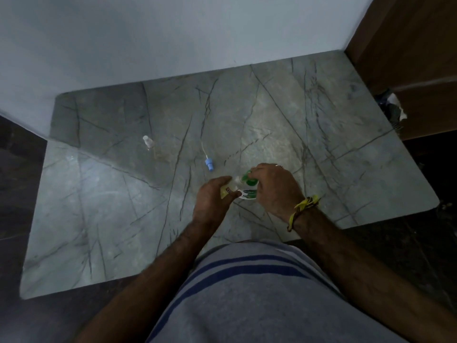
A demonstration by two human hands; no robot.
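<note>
grey veined marble table [321, 134] | pale wall [173, 33] | wooden door [408, 45]

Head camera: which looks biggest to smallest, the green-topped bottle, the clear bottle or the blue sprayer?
1. green-topped bottle
2. clear bottle and blue sprayer: they look about alike, too close to rank.
</note>
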